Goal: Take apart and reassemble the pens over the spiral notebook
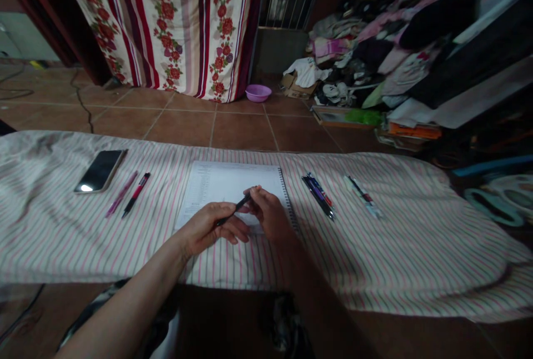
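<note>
Both hands are closed on one dark pen [237, 206]: the left hand [208, 228] grips its lower end and the right hand [270, 214] pinches its tip, above one spiral notebook [225, 181] whose faint print is too small to read. Left of the left hand lie two pens [129, 194] and one phone [100, 170]. Right of the right hand lie two pen clusters [318, 195], all on a striped cloth [416, 237].

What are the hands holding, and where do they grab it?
A dark pen: the left hand grips its lower end, the right hand pinches its upper end.
</note>
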`<state>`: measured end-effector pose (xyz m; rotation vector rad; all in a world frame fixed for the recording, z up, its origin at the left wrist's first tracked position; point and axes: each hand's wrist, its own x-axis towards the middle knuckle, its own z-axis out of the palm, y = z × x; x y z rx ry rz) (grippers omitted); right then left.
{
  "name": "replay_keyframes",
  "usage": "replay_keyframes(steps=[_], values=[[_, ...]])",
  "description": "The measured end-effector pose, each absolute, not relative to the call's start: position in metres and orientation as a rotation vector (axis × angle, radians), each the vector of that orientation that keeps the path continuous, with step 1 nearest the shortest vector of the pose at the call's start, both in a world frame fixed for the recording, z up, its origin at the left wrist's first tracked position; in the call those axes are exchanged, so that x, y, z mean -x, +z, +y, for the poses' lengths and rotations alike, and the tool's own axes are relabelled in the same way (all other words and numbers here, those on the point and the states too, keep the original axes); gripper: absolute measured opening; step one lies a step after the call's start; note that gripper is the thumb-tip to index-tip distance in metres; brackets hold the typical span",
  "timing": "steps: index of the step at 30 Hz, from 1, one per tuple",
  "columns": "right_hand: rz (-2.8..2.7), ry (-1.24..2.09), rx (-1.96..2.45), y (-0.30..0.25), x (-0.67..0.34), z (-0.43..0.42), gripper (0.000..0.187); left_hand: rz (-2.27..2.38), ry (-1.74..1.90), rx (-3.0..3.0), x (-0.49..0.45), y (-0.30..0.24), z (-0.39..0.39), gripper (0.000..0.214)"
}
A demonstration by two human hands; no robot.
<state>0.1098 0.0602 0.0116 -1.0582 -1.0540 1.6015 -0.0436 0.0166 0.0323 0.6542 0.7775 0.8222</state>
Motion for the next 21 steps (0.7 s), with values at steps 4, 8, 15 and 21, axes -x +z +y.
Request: replay_keyframes(steps=[4, 8, 15, 21], values=[[-1.155, 1.616, 0.998, 0.008, -0.112, 0.060, 0.030, 0.799, 0.829, -0.702, 0.042, 0.032, 0.016, 0.030], [-1.246, 1.569, 1.004, 0.007, -0.113, 0.060, 0.029, 0.813, 0.829, -0.755, 0.041, 0.029, 0.017, 0.030], [-1.313, 1.407, 1.093, 0.016, -0.110, 0.060, 0.033, 1.027, 0.865, -0.955, 0.033, 0.025, 0.018, 0.025], [-1.319, 1.414, 1.109, 0.020, -0.109, 0.059, 0.034, 1.175, 0.899, -1.150, 0.029, 0.020, 0.020, 0.025]])
